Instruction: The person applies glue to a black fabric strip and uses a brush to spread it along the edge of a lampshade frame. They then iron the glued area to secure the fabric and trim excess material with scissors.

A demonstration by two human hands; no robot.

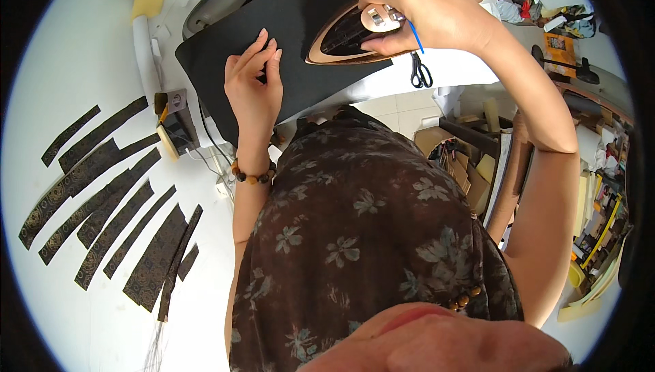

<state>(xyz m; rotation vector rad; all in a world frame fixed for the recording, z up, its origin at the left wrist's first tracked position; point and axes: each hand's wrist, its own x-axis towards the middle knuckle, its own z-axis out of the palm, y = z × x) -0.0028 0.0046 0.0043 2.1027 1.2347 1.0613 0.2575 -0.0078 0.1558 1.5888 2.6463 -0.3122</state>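
My right hand (440, 13) is wrapped round the handle of a small clothes iron (341, 39) with a copper-coloured edge and a dark top. The iron rests on the right part of a black mat (235, 41), its tip pointing left. A thin blue cord or stick (415, 36) passes beside that hand. Over the left part of the mat is my left hand (254, 89), loosely curved with fingers apart, and nothing shows in it. Whether thin dark cloth lies under the fingers or the iron, I cannot tell against the black.
Black scissors (419, 72) lie right of the mat, on the white table (454, 68). Behind the mat's left corner sits a dark rounded device (222, 3). Several dark patterned fabric strips (109, 205) hang at the left. Cluttered shelves (600, 215) stand at the right.
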